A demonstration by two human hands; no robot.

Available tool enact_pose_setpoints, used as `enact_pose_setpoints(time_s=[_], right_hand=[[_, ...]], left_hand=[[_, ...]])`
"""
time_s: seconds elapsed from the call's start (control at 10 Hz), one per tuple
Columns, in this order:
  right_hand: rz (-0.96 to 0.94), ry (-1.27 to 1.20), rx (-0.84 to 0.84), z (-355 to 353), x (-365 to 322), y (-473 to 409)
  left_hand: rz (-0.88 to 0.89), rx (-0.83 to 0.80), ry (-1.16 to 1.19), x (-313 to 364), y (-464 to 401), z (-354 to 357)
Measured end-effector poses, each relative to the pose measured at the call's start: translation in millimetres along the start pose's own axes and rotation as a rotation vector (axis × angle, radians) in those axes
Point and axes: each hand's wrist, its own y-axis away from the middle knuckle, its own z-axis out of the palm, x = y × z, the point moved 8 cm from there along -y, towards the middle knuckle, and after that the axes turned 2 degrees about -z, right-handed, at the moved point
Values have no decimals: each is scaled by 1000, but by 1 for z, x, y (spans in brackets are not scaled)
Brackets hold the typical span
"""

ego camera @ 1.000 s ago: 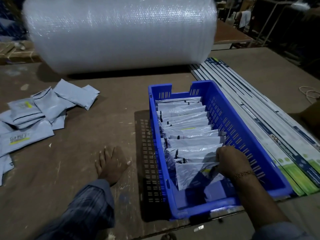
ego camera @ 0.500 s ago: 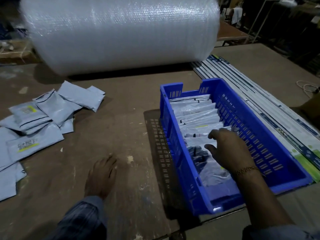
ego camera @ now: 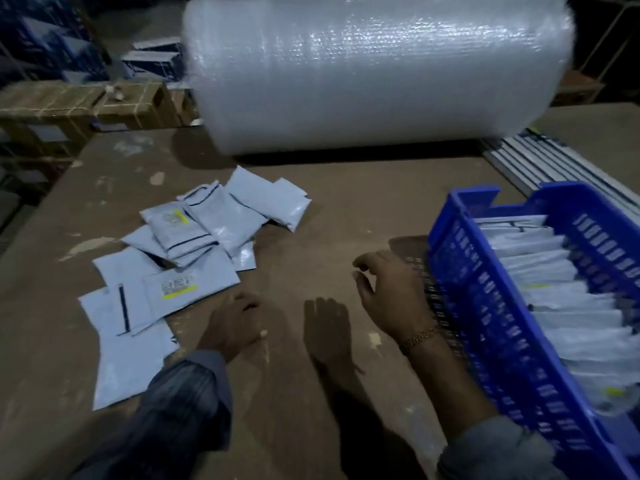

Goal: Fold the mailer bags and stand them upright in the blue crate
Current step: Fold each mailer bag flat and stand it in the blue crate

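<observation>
Head view: a worn brown table [ego camera: 311, 216] under dim light. On the right, the blue crate [ego camera: 491, 327], slotted walls, packed along its length with folded mailer bags [ego camera: 561, 306] standing upright in a row. On the left, a loose pile of flat grey mailer bags [ego camera: 194, 244], overlapping, some with a yellow-striped label face up, well apart from the crate. Between pile and crate, both hands. Left hand [ego camera: 232, 323] palm down on the table, just beside the nearest flat bag at the pile's edge; fingers look relaxed and holding nothing, though blur leaves the fingertips unclear. Right hand [ego camera: 391, 292] raised above the table just left of the crate's near wall, fingers loosely spread and released, nothing in them, a gold bracelet [ego camera: 420, 337] at the wrist, its shadow on the tabletop below. Behind, a large roll of bubble wrap [ego camera: 374, 74] lying across the far side of the table. Beyond the table's left edge, strapped cardboard boxes [ego camera: 79, 105].
</observation>
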Motion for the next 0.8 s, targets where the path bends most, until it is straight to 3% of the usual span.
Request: enact_pose_setpoints(time_s=[0.1, 0.2, 0.3, 0.4, 0.6, 0.7, 0.8], right_hand=[[5, -98, -65, 68, -11, -31], [41, -186, -157, 131, -17, -68], [113, -295, -183, 176, -18, -106], [270, -370, -117, 208, 1, -143], [274, -44, -140, 248, 26, -210], [201, 85, -236, 251, 20, -240], [168, 140, -316, 251, 11, -256]], left_hand=[[18, -121, 76, -16, -28, -14], [-13, -197, -37, -12, -41, -26], [-148, -284, 78, -34, -72, -9], [-151, -345, 173, -42, -88, 4], [-121, -225, 168, -55, -94, 14], [-65, -205, -42, -27, -70, -19], [-28, -138, -50, -33, -76, -13]])
